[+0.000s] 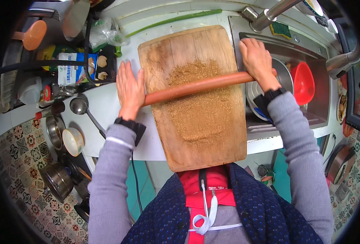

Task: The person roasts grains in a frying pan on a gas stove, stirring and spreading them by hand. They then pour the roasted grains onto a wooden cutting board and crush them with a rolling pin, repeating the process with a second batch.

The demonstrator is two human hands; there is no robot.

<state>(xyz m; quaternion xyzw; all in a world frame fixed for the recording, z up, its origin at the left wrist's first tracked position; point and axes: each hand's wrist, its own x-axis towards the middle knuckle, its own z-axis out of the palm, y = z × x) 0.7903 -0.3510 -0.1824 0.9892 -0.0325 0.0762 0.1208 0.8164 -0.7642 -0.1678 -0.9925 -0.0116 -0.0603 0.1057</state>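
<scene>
A wooden cutting board [198, 152] lies lengthwise before me on the white counter, with brown crushed crumbs or grains [201, 119] spread over its middle. Across them rests a reddish-brown rolling pin [195, 86], slightly tilted, its right end higher in the picture. My left hand [130, 87] lies flat over the pin's left end, fingers extended and pointing away from me. My right hand [256, 58] bears on the right end with its palm, fingers stretched out past it. Both palms hide parts of the pin's ends.
Right of the board is a steel sink [318, 100] with a metal pot and a red plastic bowl [303, 82]. A faucet [260, 21] and a sponge [280, 30] stand behind. At left are a ladle [80, 105], a ceramic bowl [73, 141] and a rack; a green onion stalk [173, 19] lies behind the board.
</scene>
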